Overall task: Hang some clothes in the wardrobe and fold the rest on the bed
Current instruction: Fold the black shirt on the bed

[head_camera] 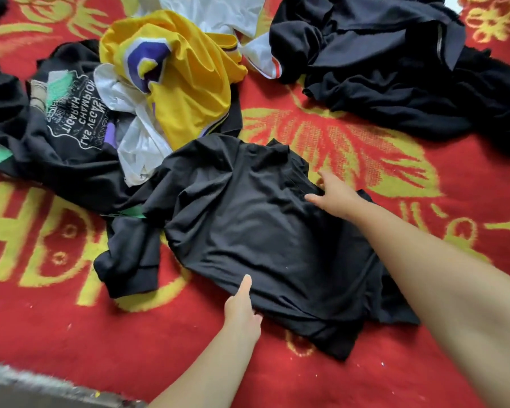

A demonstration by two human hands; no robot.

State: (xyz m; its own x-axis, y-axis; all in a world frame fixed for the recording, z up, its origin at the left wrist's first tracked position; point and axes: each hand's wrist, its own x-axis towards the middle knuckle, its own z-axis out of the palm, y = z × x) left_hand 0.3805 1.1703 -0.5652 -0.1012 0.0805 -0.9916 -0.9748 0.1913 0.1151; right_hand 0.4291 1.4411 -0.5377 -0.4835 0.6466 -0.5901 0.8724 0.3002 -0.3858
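Underneath everything lies the bed (pixel 71 319), covered by a red blanket with yellow flower patterns and large yellow letters. Across its far right corner sprawls a heap of black clothes (pixel 395 75), crumpled and well apart from the rest. On the far left, a black printed shirt (pixel 71 136) lies with white lettering and green patches showing, and a yellow jersey (pixel 189 83) with a purple and white figure is bunched on top of it, with a white garment (pixel 142 142) tangled beneath the yellow. Nearer the person, in the middle of the bed, a plain black shirt (pixel 262 231) is spread fairly flat, one cuffed sleeve folded out at its left side. The right hand (pixel 333 195) reaches over to the shirt's far right edge; its thumb and fingers close on a fold of the black cloth. The left hand (pixel 242 304) lies at the near hem, thumb resting on top of the fabric, fingers tucked beneath, pinching the edge.
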